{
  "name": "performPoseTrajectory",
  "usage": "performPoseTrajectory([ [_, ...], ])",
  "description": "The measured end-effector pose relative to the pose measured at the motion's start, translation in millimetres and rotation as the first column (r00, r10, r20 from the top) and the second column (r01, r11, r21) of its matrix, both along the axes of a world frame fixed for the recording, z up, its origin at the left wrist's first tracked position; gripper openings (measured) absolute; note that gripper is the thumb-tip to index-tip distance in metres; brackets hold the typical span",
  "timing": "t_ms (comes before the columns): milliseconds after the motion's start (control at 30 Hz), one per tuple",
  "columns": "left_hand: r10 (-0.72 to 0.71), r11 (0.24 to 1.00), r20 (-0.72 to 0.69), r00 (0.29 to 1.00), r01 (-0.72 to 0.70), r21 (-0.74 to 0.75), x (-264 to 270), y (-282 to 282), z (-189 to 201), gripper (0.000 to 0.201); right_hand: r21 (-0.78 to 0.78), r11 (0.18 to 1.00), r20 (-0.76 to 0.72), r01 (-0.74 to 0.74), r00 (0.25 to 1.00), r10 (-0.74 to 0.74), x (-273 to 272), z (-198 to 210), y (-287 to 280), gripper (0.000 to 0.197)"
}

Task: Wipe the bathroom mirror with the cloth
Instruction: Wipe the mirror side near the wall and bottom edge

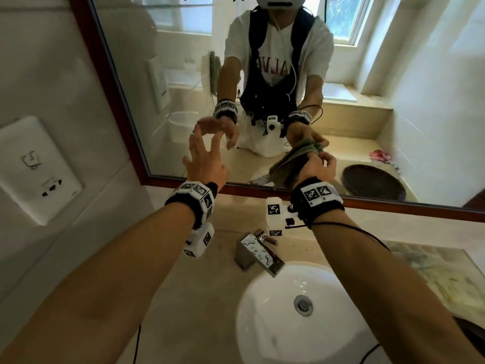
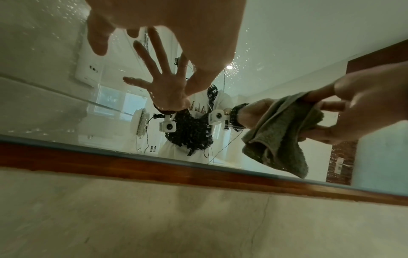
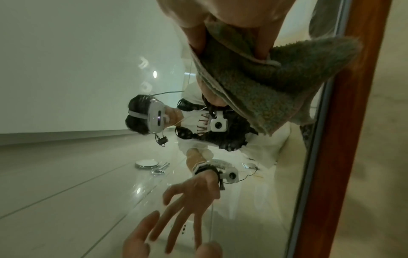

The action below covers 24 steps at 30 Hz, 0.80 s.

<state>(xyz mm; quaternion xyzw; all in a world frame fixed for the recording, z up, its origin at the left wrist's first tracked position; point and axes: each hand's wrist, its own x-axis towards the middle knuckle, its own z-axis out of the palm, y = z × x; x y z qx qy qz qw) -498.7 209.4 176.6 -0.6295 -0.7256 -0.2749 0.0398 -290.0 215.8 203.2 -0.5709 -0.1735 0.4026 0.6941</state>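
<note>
The mirror (image 1: 170,74) in its brown wooden frame (image 1: 110,82) hangs over the basin, and water drops dot the glass (image 2: 253,57). My right hand (image 1: 320,158) grips a bunched grey-green cloth (image 1: 288,166) low on the mirror. There the cloth meets its own reflection just above the bottom frame rail. In the right wrist view the fingers curl round the cloth (image 3: 276,83) beside the frame (image 3: 353,122). My left hand (image 1: 207,143) is raised to the left of it, fingers spread and empty. Its fingertips (image 2: 194,82) are at or very near the glass.
Below the hands are a white basin (image 1: 288,324) and a chrome tap (image 1: 257,250) on a beige stone counter (image 1: 183,298). A white socket panel (image 1: 34,169) is set in the tiled wall left of the mirror. A dark round dish (image 1: 472,334) sits at the counter's right edge.
</note>
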Motion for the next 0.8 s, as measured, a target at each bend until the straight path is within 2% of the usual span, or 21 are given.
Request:
performPoseTrajectory([
  [200, -0.008, 1.0, 0.013, 1.0, 0.008, 0.027, -39, -2, 1, 0.057, 0.077, 0.997, 0.065, 0.015, 0.998, -0.02, -60, -2, 10, 0.02],
  [400, -0.061, 0.997, 0.017, 0.998, 0.061, -0.045, -82, -10, -5, 0.041, 0.034, 0.993, 0.166, -0.11, 0.981, 0.103, -131, -9, 12, 0.016],
  [500, -0.089, 0.993, -0.016, 0.996, 0.088, -0.084, -95, -13, -8, 0.04, 0.034, 0.98, 0.149, -0.197, 0.97, 0.19, -164, -10, 7, 0.022],
  [600, -0.117, 0.986, 0.046, 0.992, 0.121, -0.111, -98, -13, -8, 0.041, 0.035, 0.967, 0.111, -0.251, 0.963, 0.246, -183, -12, 0, 0.026],
  [700, -0.198, 0.972, 0.137, 0.971, 0.213, -0.103, -87, -13, -5, 0.044, 0.037, 0.955, 0.059, -0.295, 0.954, 0.292, -178, -12, -7, 0.018],
  [800, -0.259, 0.96, 0.256, 0.931, 0.277, -0.035, -64, -11, -5, 0.054, 0.084, 0.928, 0.001, -0.362, 0.932, 0.363, -159, -8, -11, 0.014],
])
